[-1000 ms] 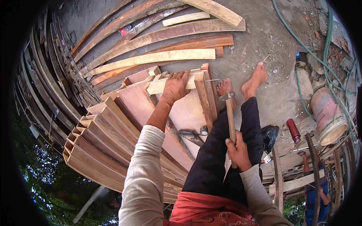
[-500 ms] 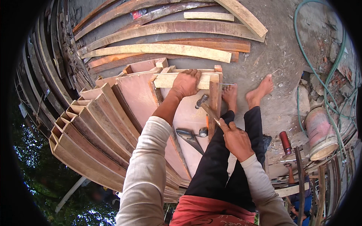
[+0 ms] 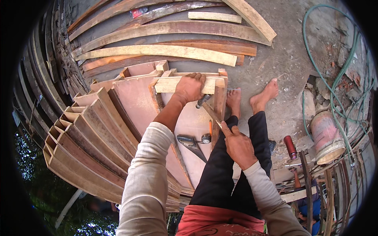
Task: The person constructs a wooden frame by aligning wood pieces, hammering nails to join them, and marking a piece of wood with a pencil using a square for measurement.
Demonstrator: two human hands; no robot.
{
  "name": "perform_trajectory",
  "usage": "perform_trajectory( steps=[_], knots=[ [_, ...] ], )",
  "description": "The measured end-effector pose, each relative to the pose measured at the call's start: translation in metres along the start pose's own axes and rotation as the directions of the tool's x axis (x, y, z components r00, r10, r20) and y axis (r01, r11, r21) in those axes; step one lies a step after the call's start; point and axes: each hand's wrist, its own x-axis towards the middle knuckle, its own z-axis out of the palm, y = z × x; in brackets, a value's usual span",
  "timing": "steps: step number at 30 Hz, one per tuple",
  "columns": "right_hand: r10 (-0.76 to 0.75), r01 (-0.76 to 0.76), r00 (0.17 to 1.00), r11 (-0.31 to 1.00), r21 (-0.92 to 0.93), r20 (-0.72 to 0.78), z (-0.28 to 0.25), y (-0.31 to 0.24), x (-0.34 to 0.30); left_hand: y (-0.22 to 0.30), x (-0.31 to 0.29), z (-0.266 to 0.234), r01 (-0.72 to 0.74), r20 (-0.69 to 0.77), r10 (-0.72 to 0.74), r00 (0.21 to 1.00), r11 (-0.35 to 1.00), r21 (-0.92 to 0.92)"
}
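My left hand (image 3: 190, 86) grips a short pale board (image 3: 165, 84), fingers curled over its far edge. The board lies across a wood-and-plywood frame, its right end against a reddish-brown wooden upright (image 3: 219, 102). In my right hand (image 3: 238, 146) is a hammer (image 3: 212, 113), held by its wooden handle. The metal head hangs just below the board, close to my left wrist; whether it touches wood I cannot tell. A thin metal rod (image 3: 233, 89) sticks out right of the upright. A handsaw (image 3: 193, 146) and a small round tool (image 3: 206, 138) lie on the pinkish plywood (image 3: 185, 118).
Several curved planks (image 3: 165, 51) lie on the ground beyond the frame. Joined wooden ribs (image 3: 78, 129) stretch to the left. On the right are a red cylinder (image 3: 290, 147), a dirty bucket (image 3: 327, 135) and a green hose (image 3: 334, 84). Another person (image 3: 307, 204) is at lower right.
The hammer head has moved upward, nearer the board and my left hand. My left hand keeps its hold on the board. The whole view has shifted slightly.
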Motion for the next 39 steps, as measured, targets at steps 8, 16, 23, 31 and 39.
perform_trajectory(
  steps=[8, 16, 23, 31, 39],
  knots=[
    [0.082, -0.075, 0.996, 0.970, 0.233, -0.023, 0.004, 0.000, -0.008, -0.001, 0.003, 0.002, -0.008, -0.032, 0.009, 0.999, 1.000, 0.014],
    [0.307, -0.265, 0.904, -0.141, 0.954, 0.296, 0.032, -0.001, -0.090, 0.008, 0.003, -0.006, 0.080, 0.063, -0.083, 0.995, 0.996, 0.039],
    [0.650, 0.245, 0.733, -0.527, 0.814, 0.200, 0.007, 0.019, -0.065, 0.012, 0.007, -0.008, 0.075, 0.057, -0.079, 0.995, 0.995, 0.058],
    [0.466, -0.014, 0.833, -0.523, 0.852, 0.299, 0.016, 0.012, -0.021, 0.015, 0.015, -0.009, 0.114, 0.110, -0.122, 0.986, 0.990, 0.081],
    [0.802, 0.498, 0.596, -0.325, 0.804, -0.046, -0.020, 0.090, -0.090, 0.015, 0.012, -0.013, 0.132, 0.162, -0.146, 0.976, 0.986, 0.098]
  ],
)
